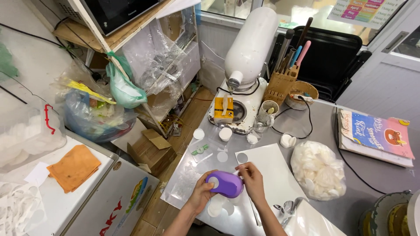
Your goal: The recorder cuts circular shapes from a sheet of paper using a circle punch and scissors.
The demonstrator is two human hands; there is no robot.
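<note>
Both hands meet low in the view over a purple punch (224, 184) that sits on the steel table (372, 175). Left hand (202, 192) wraps the punch's near end, fingers curled around it and thumb pressed on its top. Right hand (251, 181) lies against the punch's other side, fingers bent and closed on its edge and on the white sheet (271, 170) under it. Cut white discs (217, 205) lie just below the punch, and a few more are scattered on the table beyond it.

To the right of the sheet, a clear bag (318, 169) is packed full of white discs. Beyond the sheet stand a small glass (262, 123) and a cup (270, 107); what they hold cannot be told. A wooden block (281, 85) behind them holds upright tools with dark, blue and pink handles. Beside it stands a white mixer (245, 70). A bright printed book (377, 135) lies at the far right. On the left, a blue plastic bag (94, 111) bulges with mixed rubbish, and an orange cloth (73, 168) lies on a white cabinet.
</note>
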